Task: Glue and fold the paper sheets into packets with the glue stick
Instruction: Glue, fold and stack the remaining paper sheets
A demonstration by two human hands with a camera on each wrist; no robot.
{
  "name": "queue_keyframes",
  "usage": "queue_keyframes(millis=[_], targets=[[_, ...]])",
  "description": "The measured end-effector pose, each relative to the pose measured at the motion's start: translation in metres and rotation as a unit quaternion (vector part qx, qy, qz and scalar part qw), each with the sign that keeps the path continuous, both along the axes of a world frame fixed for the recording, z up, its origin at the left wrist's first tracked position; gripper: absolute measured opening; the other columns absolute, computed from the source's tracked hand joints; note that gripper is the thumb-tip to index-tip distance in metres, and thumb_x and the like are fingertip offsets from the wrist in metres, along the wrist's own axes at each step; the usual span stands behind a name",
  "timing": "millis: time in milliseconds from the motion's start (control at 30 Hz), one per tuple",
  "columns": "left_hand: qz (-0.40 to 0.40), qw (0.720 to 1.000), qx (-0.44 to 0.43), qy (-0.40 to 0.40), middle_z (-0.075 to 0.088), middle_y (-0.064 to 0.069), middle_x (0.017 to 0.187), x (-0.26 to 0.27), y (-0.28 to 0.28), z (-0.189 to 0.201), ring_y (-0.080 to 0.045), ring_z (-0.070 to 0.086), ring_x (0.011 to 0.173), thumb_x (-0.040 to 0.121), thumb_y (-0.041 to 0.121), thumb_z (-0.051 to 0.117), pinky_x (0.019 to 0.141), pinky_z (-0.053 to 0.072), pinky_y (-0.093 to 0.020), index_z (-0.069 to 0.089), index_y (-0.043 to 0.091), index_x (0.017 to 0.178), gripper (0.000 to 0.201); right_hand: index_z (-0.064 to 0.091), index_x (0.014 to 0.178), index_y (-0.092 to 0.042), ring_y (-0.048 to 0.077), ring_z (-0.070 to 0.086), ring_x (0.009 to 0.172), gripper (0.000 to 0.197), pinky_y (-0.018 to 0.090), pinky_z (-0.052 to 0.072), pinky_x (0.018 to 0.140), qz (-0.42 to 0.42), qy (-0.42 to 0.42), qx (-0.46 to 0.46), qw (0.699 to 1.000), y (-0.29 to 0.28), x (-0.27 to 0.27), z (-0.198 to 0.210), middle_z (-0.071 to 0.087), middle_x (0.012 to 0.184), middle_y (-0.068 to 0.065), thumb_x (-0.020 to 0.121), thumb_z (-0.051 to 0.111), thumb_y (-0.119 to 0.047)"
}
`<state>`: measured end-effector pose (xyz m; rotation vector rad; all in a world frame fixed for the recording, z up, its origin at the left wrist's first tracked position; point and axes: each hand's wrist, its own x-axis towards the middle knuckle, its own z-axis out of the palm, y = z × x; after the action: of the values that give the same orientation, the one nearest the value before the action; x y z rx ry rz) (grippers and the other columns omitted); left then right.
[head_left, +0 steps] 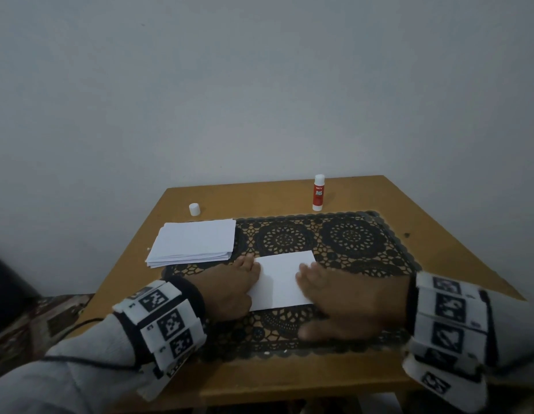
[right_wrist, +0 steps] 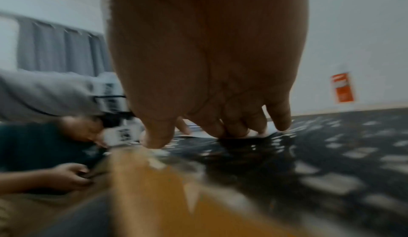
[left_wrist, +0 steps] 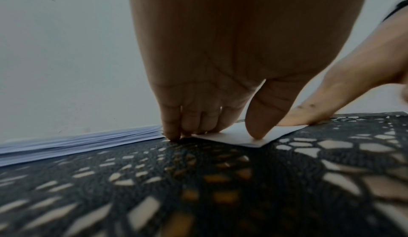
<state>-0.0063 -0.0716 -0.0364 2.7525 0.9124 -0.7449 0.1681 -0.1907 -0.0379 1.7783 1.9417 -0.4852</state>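
We saw smooth white paper sheets (head_left: 192,243), a black lacy mat (head_left: 334,243), a smooth wooden tabletop (head_left: 259,192) and a shiny plastic glue stick (head_left: 318,193).

Wooden table (head_left: 439,234) against the wall
Lace mat (head_left: 364,234) centred; paper stack (head_left: 194,242) at ten o'clock, cap (head_left: 194,209) beyond, glue stick (head_left: 318,193) at one

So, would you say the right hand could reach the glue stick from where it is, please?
Probably yes. The glue stick stands upright and uncapped at the table's far edge, beyond the lace mat, with nothing between it and the right hand. That hand now presses on the folded sheet and would have to let go first.
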Motion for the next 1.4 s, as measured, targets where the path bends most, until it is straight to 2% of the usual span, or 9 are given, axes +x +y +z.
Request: queue_keyframes(millis=[100, 267, 433, 600, 767, 967, 1133, 1267, 1400], targets=[[0.001, 1.000, -0.004, -0.001, -0.016, -0.008, 0.159, 0.000, 0.001, 0.000, -0.019, -0.008, 0.147, 0.099, 0.021, 0.034, 0.119, 0.004, -0.031, -0.010, 0.011, 0.151, 0.069, -0.019, 0.152, -0.015, 0.020, -0.020, 0.147, 0.096, 0.036, -0.005, 0.118, 0.043, -0.002, -0.011, 0.999, -0.016, -0.006, -0.003, -0.026, 0.159, 0.004, 0.090, 0.024, -0.074], [0.001, 1.000, -0.003, 0.001, -0.016, -0.009, 0.159, 0.000, 0.000, 0.000, -0.019, -0.008, 0.147, 0.099, 0.021, 0.034, 0.119, 0.004, -0.031, -0.010, 0.010, 0.151, 0.069, -0.017, 0.153, -0.012, 0.022, -0.017, 0.148, 0.097, 0.039, -0.002, 0.121, -0.024, -0.022, 0.005, 0.999, -0.005, 0.014, -0.001, -0.022, 0.160, 0.007, 0.090, 0.022, -0.074], [-0.005, 1.000, 0.006, 0.002, -0.014, -0.012, 0.159, 0.001, -0.003, 0.002, -0.021, -0.007, 0.147, 0.099, 0.019, 0.034, 0.119, 0.007, -0.033, -0.008, 0.007, 0.151, 0.068, -0.016, 0.153, -0.013, 0.020, -0.018, 0.148, 0.095, 0.037, -0.005, 0.120, 0.060, -0.008, -0.016, 0.998, -0.024, -0.010, 0.000, -0.022, 0.160, 0.004, 0.090, 0.021, -0.074], [-0.002, 1.000, 0.005, 0.005, -0.015, -0.011, 0.159, 0.000, -0.002, 0.000, -0.021, -0.007, 0.147, 0.099, 0.020, 0.033, 0.118, 0.006, -0.033, -0.009, 0.008, 0.151, 0.069, -0.014, 0.153, -0.012, 0.024, -0.015, 0.149, 0.095, 0.041, 0.003, 0.122, -0.041, -0.024, 0.008, 0.999, 0.003, 0.013, 0.001, -0.019, 0.161, 0.007, 0.091, 0.024, -0.073], [-0.006, 1.000, 0.009, 0.004, -0.014, -0.010, 0.159, 0.001, -0.002, 0.000, -0.020, -0.006, 0.148, 0.099, 0.021, 0.034, 0.120, 0.008, -0.034, -0.009, 0.009, 0.152, 0.069, -0.014, 0.154, -0.013, 0.024, -0.016, 0.148, 0.093, 0.041, 0.003, 0.122, 0.052, 0.006, -0.015, 0.999, -0.009, -0.014, 0.000, -0.021, 0.160, 0.005, 0.092, 0.026, -0.071], [-0.001, 1.000, -0.003, 0.011, -0.018, -0.011, 0.158, -0.001, -0.007, 0.003, -0.021, -0.011, 0.147, 0.100, 0.020, 0.033, 0.119, 0.004, -0.034, -0.012, 0.008, 0.151, 0.069, -0.011, 0.155, -0.016, 0.024, -0.011, 0.150, 0.080, 0.042, 0.006, 0.121, -0.054, 0.026, 0.034, 0.998, 0.030, 0.022, 0.001, -0.016, 0.162, 0.001, 0.100, 0.029, -0.057], [-0.045, 0.998, -0.034, 0.021, -0.022, -0.007, 0.156, -0.012, -0.043, 0.002, -0.021, -0.014, 0.146, 0.100, 0.049, 0.028, 0.121, 0.002, -0.037, -0.013, 0.014, 0.151, 0.075, -0.011, 0.155, -0.015, 0.027, -0.012, 0.149, 0.082, 0.039, 0.007, 0.120, -0.055, 0.030, 0.019, 0.998, 0.036, 0.027, -0.001, -0.017, 0.162, 0.002, 0.099, 0.033, -0.056], [-0.128, 0.991, -0.032, 0.026, -0.026, -0.009, 0.155, -0.019, -0.075, -0.005, -0.018, -0.023, 0.143, 0.098, 0.056, 0.025, 0.113, -0.012, -0.026, -0.015, 0.009, 0.150, 0.081, -0.010, 0.155, -0.014, 0.028, -0.012, 0.149, 0.082, 0.040, 0.006, 0.120, -0.057, 0.045, 0.028, 0.997, 0.037, 0.027, -0.003, -0.016, 0.162, 0.002, 0.099, 0.036, -0.054], [-0.055, 0.998, -0.035, 0.018, -0.029, -0.006, 0.153, -0.029, -0.046, 0.000, -0.017, -0.024, 0.142, 0.095, 0.061, 0.021, 0.116, -0.009, -0.031, -0.021, 0.014, 0.147, 0.082, -0.010, 0.155, -0.014, 0.028, -0.014, 0.149, 0.082, 0.040, 0.006, 0.121, -0.061, 0.059, 0.033, 0.996, 0.036, 0.028, -0.005, -0.016, 0.162, 0.003, 0.100, 0.037, -0.053]])
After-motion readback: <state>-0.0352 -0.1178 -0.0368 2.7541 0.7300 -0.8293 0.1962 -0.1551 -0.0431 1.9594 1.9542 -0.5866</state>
